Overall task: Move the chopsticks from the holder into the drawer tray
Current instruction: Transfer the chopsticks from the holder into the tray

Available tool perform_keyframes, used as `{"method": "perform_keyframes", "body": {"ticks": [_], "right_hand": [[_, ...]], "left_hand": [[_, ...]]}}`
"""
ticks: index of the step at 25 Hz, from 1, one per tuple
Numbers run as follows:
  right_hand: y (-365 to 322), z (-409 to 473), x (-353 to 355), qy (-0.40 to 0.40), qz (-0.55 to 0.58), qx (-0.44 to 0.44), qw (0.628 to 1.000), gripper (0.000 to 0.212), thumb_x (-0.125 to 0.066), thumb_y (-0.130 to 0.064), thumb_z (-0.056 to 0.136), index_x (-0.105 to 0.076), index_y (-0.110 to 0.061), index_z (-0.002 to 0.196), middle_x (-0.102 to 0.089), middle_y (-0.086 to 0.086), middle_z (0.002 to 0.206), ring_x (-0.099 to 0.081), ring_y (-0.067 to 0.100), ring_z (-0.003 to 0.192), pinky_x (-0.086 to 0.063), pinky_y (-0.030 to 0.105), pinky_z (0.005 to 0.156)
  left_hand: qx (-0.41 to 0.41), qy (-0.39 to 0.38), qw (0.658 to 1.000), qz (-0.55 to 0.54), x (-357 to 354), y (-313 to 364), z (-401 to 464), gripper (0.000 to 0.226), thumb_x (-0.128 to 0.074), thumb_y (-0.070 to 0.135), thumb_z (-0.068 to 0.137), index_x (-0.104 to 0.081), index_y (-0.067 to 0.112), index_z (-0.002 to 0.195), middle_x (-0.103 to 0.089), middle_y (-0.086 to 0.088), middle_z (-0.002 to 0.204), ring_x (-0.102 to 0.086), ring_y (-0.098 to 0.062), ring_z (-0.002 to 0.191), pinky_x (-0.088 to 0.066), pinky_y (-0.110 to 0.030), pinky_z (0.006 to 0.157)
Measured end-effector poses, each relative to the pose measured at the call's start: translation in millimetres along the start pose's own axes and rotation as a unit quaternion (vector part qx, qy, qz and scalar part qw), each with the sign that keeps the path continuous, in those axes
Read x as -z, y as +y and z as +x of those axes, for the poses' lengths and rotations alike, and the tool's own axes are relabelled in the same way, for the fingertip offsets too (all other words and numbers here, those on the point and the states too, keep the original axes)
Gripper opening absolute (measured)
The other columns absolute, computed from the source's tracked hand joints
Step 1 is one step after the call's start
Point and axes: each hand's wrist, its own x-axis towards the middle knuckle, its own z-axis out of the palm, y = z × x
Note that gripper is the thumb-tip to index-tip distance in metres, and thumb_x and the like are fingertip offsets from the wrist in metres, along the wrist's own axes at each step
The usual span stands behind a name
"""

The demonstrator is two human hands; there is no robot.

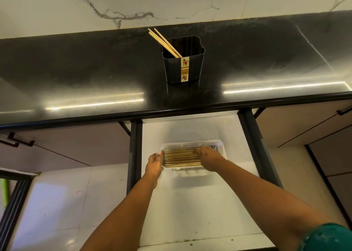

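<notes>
The open drawer (190, 203) is taken as the landmark. Inside it, toward its far end, a white tray (222, 146) is seen, in which a flat row of chopsticks (181, 158) is laid lengthwise, side by side. The left hand (154, 164) is placed against the tray's left end, fingers (159, 155) loosely extended and gripping nothing; a steadying role is judged. The right hand (206, 156) is laid over the right part of the row, fingers curled down onto the sticks, apparently to level them; whether any stick is pinched cannot be told. Beyond the drawer, on the black counter (76, 69), a dark holder (183, 67) is stood upright. A few remaining chopsticks (164, 43) are leaned against its left rim, so the task is judged unfinished.
</notes>
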Motion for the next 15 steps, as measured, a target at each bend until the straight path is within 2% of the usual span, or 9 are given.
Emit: {"method": "perform_keyframes", "body": {"ticks": [3, 6, 9, 11, 15], "right_hand": [[-16.8, -5.3, 26.6, 0.085, 0.009, 0.024, 0.996, 0.033, -0.045, -0.013, 0.096, -0.055, -0.021, 0.127, -0.057, 0.005, 0.126, -0.053, 0.025, 0.117, -0.045, 0.038, 0.101], [-39.0, -12.0, 71.1, 0.189, 0.064, 0.062, 0.978, 0.023, -0.048, -0.014, 0.094, -0.058, -0.018, 0.114, -0.063, 0.007, 0.11, -0.059, 0.025, 0.1, -0.051, 0.039, 0.09], [-69.5, -16.6, 129.9, 0.261, 0.109, 0.097, 0.954, 0.015, -0.053, -0.018, 0.09, -0.048, -0.022, 0.104, -0.061, 0.005, 0.084, -0.06, 0.025, 0.077, -0.054, 0.045, 0.073], [-90.4, -17.4, 167.2, 0.28, 0.142, 0.119, 0.942, 0.019, -0.057, -0.022, 0.088, -0.042, -0.026, 0.1, -0.06, 0.002, 0.077, -0.06, 0.022, 0.071, -0.055, 0.045, 0.069], [-122.3, -9.4, 231.2, 0.34, 0.158, 0.154, 0.914, 0.011, -0.059, -0.027, 0.091, -0.052, -0.019, 0.089, -0.059, -0.003, 0.074, -0.058, 0.017, 0.07, -0.05, 0.036, 0.067]], "left_hand": [[-0.066, 0.047, 0.996, 0.025, -0.5, 26.8, -24.3, 0.055, -0.04, 0.034, 0.101, -0.022, 0.017, 0.15, -0.035, -0.012, 0.152, -0.04, -0.034, 0.134, -0.038, -0.042, 0.104], [-0.166, 0.062, 0.984, 0.033, -2.1, 61.7, -44.2, 0.051, -0.048, 0.028, 0.099, -0.033, 0.014, 0.145, -0.045, -0.012, 0.144, -0.047, -0.031, 0.128, -0.042, -0.036, 0.098], [-0.277, 0.063, 0.958, 0.039, -3.0, 109.3, -62.5, 0.028, -0.054, 0.024, 0.096, -0.058, 0.013, 0.121, -0.064, -0.003, 0.112, -0.06, -0.023, 0.111, -0.047, -0.028, 0.088], [-0.345, 0.057, 0.936, 0.032, -2.6, 145.4, -78.6, 0.013, -0.055, 0.022, 0.095, -0.065, 0.016, 0.101, -0.069, 0.001, 0.094, -0.066, -0.016, 0.094, -0.051, -0.029, 0.082], [-0.424, 0.096, 0.9, 0.027, 2.9, 207.7, -93.6, 0.023, -0.057, 0.032, 0.093, -0.064, 0.014, 0.081, -0.068, 0.003, 0.07, -0.062, -0.01, 0.065, -0.052, -0.035, 0.066]]}}
